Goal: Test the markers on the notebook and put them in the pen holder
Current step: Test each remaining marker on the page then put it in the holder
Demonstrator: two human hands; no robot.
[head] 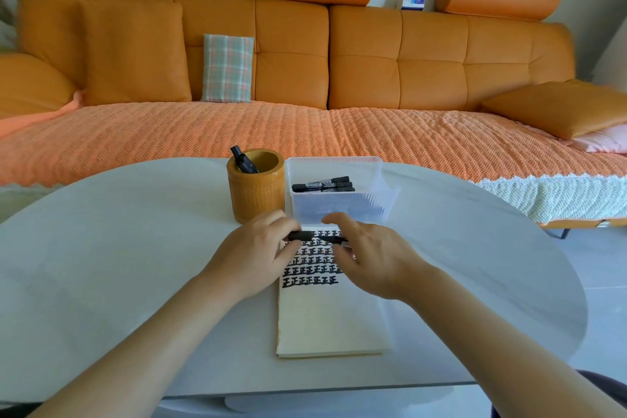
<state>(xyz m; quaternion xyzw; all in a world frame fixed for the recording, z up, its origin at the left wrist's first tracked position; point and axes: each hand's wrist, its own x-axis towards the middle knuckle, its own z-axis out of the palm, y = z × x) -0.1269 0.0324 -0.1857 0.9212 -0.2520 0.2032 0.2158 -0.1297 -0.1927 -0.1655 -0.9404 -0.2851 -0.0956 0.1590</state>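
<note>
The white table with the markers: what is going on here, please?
A person holds a black marker between the left hand and right hand, above the cream notebook, whose upper page is filled with black test strokes. In the orange cylindrical pen holder leans a second marker; spare markers lie in the clear plastic box.

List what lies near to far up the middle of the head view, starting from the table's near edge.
Notebook → black marker held over its written rows → clear plastic box holding more markers → orange sofa.
</note>
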